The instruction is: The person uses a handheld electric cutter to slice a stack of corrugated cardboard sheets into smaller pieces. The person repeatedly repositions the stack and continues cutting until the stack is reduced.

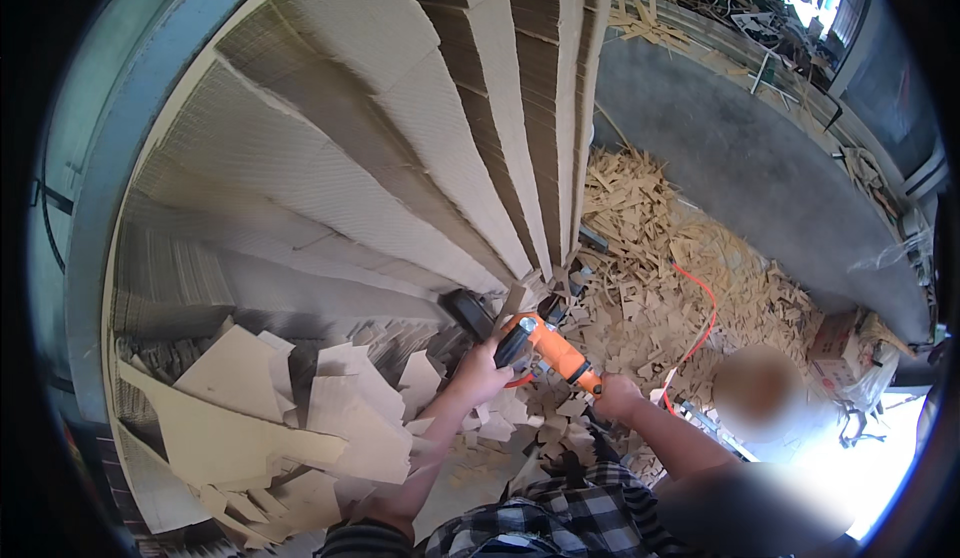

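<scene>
Head view, looking down: 2 hands on 1 orange power tool (545, 346), and its long axis runs on a slant — black head up and to the person's left, handle end down and to the right. The left hand (484, 370) sits nearer the working end, its grip wrapped shut around the front of the body just behind the dark round head (468, 310). The right hand (617, 395) has its grip closed tight on the rear of the handle, where an orange cord (703, 310) trails off over the floor. The head points at the lower corner of the tall stacked cardboard sheets (400, 158), touching or just short of them — I cannot tell which. Loose cardboard offcuts (300, 408) lie heaped to the left of the arms, and fine trimmings (640, 258) cover the floor to the right.
</scene>
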